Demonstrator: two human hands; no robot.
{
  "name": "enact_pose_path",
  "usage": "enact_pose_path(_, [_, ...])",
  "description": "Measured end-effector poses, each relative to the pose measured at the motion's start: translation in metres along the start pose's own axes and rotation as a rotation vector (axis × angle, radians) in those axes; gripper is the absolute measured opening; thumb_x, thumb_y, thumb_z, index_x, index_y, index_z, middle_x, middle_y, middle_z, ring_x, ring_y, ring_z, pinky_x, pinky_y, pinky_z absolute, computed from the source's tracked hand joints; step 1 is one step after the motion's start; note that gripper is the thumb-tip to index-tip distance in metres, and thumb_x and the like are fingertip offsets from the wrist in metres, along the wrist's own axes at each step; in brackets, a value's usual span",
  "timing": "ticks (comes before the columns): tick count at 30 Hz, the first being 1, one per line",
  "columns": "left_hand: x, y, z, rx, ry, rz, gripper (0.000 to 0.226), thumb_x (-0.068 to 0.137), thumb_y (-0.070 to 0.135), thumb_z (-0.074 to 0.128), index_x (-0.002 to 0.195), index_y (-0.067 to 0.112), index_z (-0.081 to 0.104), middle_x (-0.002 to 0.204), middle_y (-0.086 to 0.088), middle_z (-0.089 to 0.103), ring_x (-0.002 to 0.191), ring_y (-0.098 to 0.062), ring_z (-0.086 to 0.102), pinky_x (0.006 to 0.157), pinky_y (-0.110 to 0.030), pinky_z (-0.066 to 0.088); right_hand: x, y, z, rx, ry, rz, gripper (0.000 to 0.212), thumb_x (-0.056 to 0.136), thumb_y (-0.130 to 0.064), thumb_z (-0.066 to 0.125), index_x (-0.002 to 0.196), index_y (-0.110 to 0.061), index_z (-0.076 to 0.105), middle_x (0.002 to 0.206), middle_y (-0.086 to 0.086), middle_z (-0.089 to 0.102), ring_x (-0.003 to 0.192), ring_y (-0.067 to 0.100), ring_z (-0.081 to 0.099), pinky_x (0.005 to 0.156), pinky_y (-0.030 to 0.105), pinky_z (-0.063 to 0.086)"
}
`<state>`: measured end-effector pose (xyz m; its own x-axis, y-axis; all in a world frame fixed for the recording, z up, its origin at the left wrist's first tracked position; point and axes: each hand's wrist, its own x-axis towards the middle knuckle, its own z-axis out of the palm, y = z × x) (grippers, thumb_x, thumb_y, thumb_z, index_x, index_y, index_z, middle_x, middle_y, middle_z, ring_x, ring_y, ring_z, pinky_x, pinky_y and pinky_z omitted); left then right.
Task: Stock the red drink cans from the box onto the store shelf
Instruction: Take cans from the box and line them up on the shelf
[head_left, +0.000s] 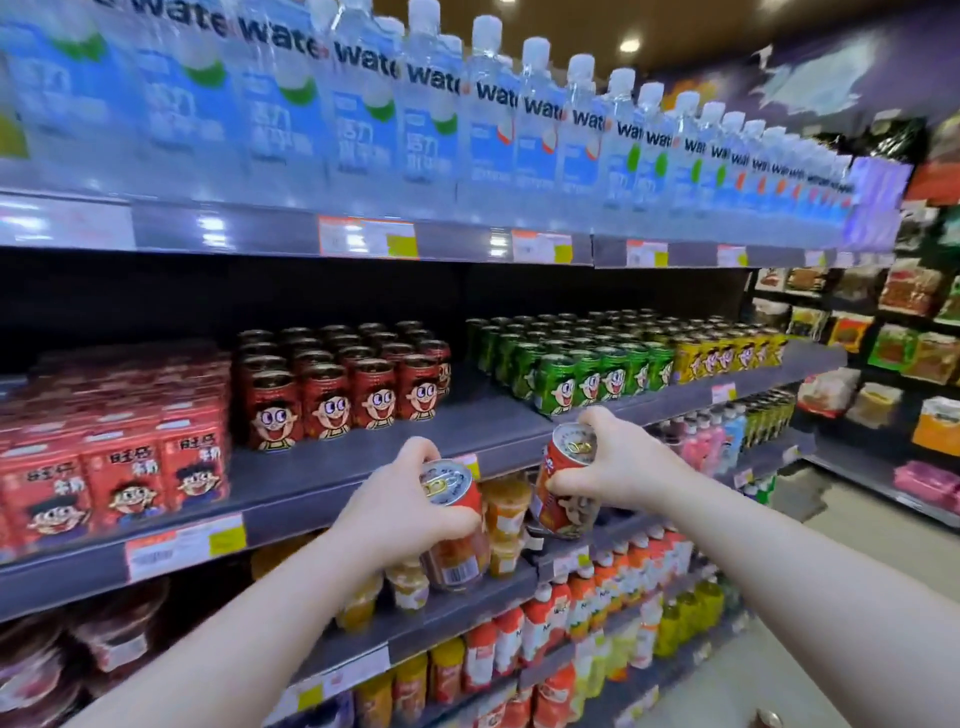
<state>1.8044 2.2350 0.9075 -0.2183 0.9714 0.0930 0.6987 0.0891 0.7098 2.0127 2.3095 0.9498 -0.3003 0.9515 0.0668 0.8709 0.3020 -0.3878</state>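
Two red cans in the air, mid-restock, box not in shot.

Left hand (410, 499) was wrapped around one red can (452, 519), right hand (618, 462) clamped on another can (563, 483), both just off the grey shelf (332, 483) lip. Looked like they needed setting upright in the bare gap between the red can block (343, 379) and the green cans (571, 364). Regular store aisle.

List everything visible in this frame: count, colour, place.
water bottles: one long row, clear with blue labels, top shelf
red cartons: stacked block, red, middle shelf left
red cans on shelf: several rows, count unclear, middle shelf centre
green cans: many, green, middle shelf right
yellow cans: a few, far right of the green ones
bottled drinks: many, orange, red, yellow, lower shelves
snack packs: many, mixed colours, right aisle
left hand: holds one red can
right hand: holds another red can
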Motion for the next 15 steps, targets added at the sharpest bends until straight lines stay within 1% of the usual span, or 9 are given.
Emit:
enact_pose_path(2, [0.017,-0.004,-0.007,-0.007,0.055,-0.033,0.057,0.057,0.047,0.071,0.104,0.034,0.043,0.092,0.012,0.060,0.085,-0.012,0.062,0.080,-0.037,0.055,0.042,-0.004,0.000,-0.011,0.008,-0.050,0.076,0.068,-0.052,0.069,0.129,-0.020,0.038,0.120,0.002,0.055,0.105,0.024,0.056,0.091,0.040,0.049])
enact_pose_path(3, [0.025,-0.006,-0.011,-0.008,0.082,-0.050,0.057,0.057,0.046,0.072,0.105,0.033,0.044,0.092,0.013,0.060,0.085,-0.012,0.062,0.080,-0.036,0.054,0.064,-0.006,0.000,-0.019,0.008,-0.081,0.075,0.068,-0.052,0.069,0.128,-0.020,0.039,0.118,0.002,0.055,0.103,0.024,0.056,0.090,0.038,0.049])
enact_pose_path(5, [0.040,-0.009,-0.018,-0.009,0.150,-0.090,0.060,0.054,0.048,0.071,0.106,0.034,0.045,0.094,0.012,0.061,0.086,-0.011,0.061,0.079,-0.034,0.054,0.106,-0.011,0.001,-0.025,-0.009,-0.150,0.068,0.069,-0.051,0.071,0.122,-0.018,0.042,0.112,0.002,0.056,0.097,0.023,0.056,0.085,0.035,0.049])
enact_pose_path(8, [0.057,-0.011,-0.025,-0.050,0.273,-0.162,0.053,0.052,0.047,0.070,0.099,0.037,0.046,0.091,0.014,0.063,0.086,-0.009,0.062,0.082,-0.037,0.054,0.165,-0.020,0.005,-0.023,-0.056,-0.235,0.067,0.069,-0.049,0.073,0.120,-0.015,0.044,0.111,0.004,0.057,0.096,0.024,0.057,0.077,0.032,0.048])
enact_pose_path(11, [0.067,-0.008,-0.028,-0.076,0.384,-0.250,0.050,0.049,0.049,0.070,0.092,0.037,0.047,0.090,0.011,0.065,0.084,-0.013,0.064,0.079,-0.040,0.056,0.216,-0.027,0.014,-0.033,-0.099,-0.301,0.074,0.066,-0.052,0.073,0.123,-0.013,0.045,0.119,0.007,0.059,0.100,0.025,0.058,0.075,0.029,0.045])
enact_pose_path(13, [0.070,-0.006,-0.025,-0.084,0.439,-0.296,0.050,0.053,0.044,0.073,0.096,0.035,0.049,0.089,0.011,0.065,0.082,-0.012,0.064,0.076,-0.039,0.056,0.244,-0.031,0.021,-0.029,-0.119,-0.360,0.072,0.065,-0.052,0.074,0.120,-0.013,0.049,0.121,0.009,0.060,0.103,0.025,0.059,0.077,0.029,0.047])
enact_pose_path(15, [0.069,-0.005,-0.022,-0.068,0.502,-0.351,0.056,0.054,0.044,0.073,0.103,0.033,0.048,0.091,0.012,0.065,0.082,-0.010,0.064,0.078,-0.036,0.055,0.265,-0.036,0.027,-0.020,-0.153,-0.422,0.071,0.068,-0.050,0.075,0.123,-0.012,0.051,0.126,0.009,0.058,0.113,0.026,0.057,0.083,0.027,0.045])
